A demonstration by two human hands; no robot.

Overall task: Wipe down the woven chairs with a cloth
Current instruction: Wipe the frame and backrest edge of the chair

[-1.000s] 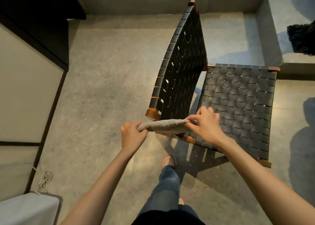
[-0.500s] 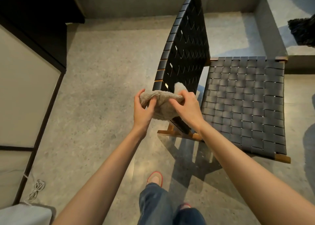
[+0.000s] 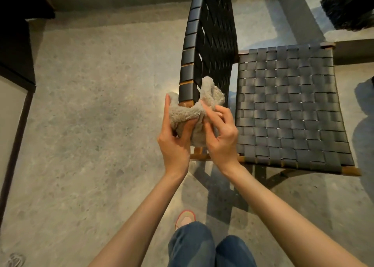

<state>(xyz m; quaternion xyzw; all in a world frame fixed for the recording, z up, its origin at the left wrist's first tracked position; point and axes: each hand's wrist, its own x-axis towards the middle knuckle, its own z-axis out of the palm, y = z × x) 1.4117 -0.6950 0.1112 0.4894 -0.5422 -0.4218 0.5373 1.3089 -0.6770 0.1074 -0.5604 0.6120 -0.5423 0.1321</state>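
A black woven chair [image 3: 287, 109] with a wooden frame stands in front of me, its tall backrest [image 3: 208, 44] on the left and its seat on the right. A fluffy beige cloth [image 3: 192, 113] is bunched up at the near lower corner of the backrest. My left hand [image 3: 174, 141] holds the cloth from the left, thumb pressed into its underside. My right hand [image 3: 220, 137] pinches the cloth's right side with curled fingers. Both hands are just in front of the backrest's wooden corner.
Speckled concrete floor [image 3: 97, 125] spreads to the left. A dark cabinet [image 3: 16, 50] lines the left edge. A low concrete step [image 3: 299, 20] and a black fringed object [image 3: 348, 12] lie beyond the chair. My legs and a shoe [image 3: 185, 219] are below.
The cloth went from stretched flat between my hands to bunched up. Both hands came together and moved up to the backrest's near corner.
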